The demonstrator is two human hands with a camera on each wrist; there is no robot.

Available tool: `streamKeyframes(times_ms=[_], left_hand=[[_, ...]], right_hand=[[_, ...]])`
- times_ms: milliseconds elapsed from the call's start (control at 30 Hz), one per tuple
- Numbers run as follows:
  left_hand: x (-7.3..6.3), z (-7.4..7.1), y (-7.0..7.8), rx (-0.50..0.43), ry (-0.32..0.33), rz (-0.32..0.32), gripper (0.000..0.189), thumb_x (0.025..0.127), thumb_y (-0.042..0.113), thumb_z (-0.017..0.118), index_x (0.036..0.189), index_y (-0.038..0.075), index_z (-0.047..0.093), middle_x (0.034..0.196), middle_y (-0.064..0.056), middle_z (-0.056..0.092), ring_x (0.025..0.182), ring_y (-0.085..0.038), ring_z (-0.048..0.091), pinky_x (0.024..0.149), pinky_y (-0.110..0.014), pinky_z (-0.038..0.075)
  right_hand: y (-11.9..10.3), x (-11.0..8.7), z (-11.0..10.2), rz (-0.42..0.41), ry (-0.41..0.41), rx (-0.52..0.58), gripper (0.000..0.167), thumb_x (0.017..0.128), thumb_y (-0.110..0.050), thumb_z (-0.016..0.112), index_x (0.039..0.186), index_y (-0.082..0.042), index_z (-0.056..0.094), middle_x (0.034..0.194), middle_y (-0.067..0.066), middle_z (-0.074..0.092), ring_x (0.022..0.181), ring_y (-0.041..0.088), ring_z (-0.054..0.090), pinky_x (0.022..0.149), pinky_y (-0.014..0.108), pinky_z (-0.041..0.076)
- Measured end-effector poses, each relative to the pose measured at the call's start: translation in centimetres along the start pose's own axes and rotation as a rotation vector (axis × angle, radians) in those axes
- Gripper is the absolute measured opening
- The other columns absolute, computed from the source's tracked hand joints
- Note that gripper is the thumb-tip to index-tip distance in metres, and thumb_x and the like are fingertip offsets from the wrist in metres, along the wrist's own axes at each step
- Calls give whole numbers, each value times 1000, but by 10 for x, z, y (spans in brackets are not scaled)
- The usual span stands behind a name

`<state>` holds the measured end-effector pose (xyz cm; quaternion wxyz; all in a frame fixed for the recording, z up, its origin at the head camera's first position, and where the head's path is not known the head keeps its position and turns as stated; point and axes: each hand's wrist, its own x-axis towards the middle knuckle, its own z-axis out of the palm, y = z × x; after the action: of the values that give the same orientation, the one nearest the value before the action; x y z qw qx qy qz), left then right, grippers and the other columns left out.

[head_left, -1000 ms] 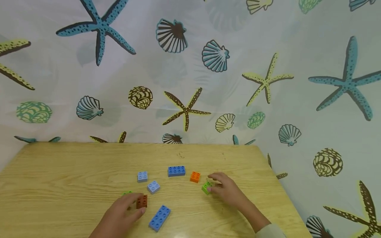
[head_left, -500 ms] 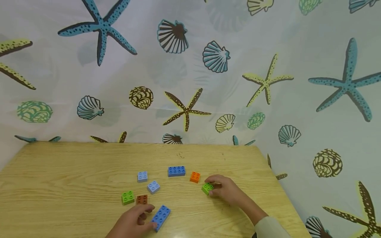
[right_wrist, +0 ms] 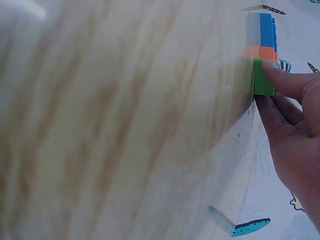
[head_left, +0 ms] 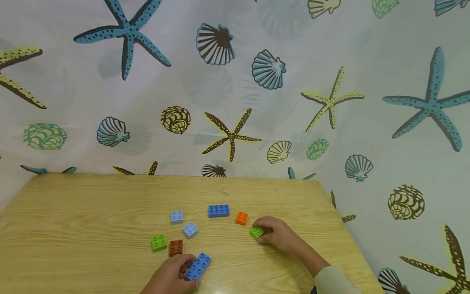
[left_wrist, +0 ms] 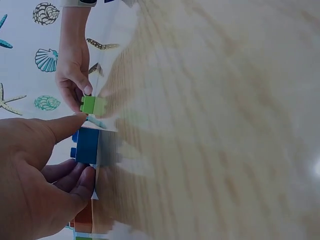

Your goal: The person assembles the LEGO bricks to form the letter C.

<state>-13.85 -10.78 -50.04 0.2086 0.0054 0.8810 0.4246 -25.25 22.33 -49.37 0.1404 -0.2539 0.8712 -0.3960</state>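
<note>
My left hand (head_left: 171, 274) has its thumb and fingers at either side of a long blue toy brick (head_left: 198, 267) near the table's front, gripping it. In the left wrist view the same blue brick (left_wrist: 87, 146) shows between thumb and fingers, low over the wood. Over on the right, my right hand (head_left: 280, 234) pinches a small green toy brick (head_left: 257, 232); the right wrist view shows thumb and fingers on this green brick (right_wrist: 264, 77). A brown brick (head_left: 176, 247) lies just beyond the left hand's fingers, beside another green brick (head_left: 159, 242).
Two light-blue bricks (head_left: 190, 230) lie mid-table. Behind them is a second long blue brick (head_left: 218, 210), with an orange brick (head_left: 241, 218) to its right, close to the right hand. A shell-patterned cloth (head_left: 235, 81) hangs beyond the wooden table (head_left: 92, 212).
My left hand has moved from the brown brick toward the front right and closed on the long blue brick. My right hand stays at the green brick, its fingers now closer around it.
</note>
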Motion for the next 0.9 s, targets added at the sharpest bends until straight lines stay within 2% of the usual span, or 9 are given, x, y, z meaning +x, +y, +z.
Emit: streamKeyframes(times_ms=[200,533,733,900], left_hand=[[1,-1,-1,9,-19,-16,53,79,19,87,124,3,65,107,-3,62,94,-17,59,86,-37,55],[-1,-3,-3,-24,-8,10,47,80,14,85,123,5,66,107,-2,62,92,-15,59,83,-35,54],[-1,-2,-3,-28,22,36,44,80,13,85,120,7,68,110,-2,65,93,-14,62,83,-37,56],[-1,-3,-3,-24,21,63,43,81,14,84,121,7,69,113,-2,66,96,-16,64,86,-40,57]], right_hand=[[1,0,1,-3,11,-23,39,89,-2,74,127,-6,67,132,10,62,126,30,58,104,44,51],[2,-1,3,-31,34,-40,35,88,-6,76,123,-8,69,126,8,64,120,30,62,101,39,54],[1,-2,5,-4,40,14,35,88,-5,76,123,-8,69,126,8,63,122,30,61,100,36,55],[-2,-4,7,7,42,50,36,88,-3,76,123,-7,69,127,9,61,123,33,60,100,34,55]])
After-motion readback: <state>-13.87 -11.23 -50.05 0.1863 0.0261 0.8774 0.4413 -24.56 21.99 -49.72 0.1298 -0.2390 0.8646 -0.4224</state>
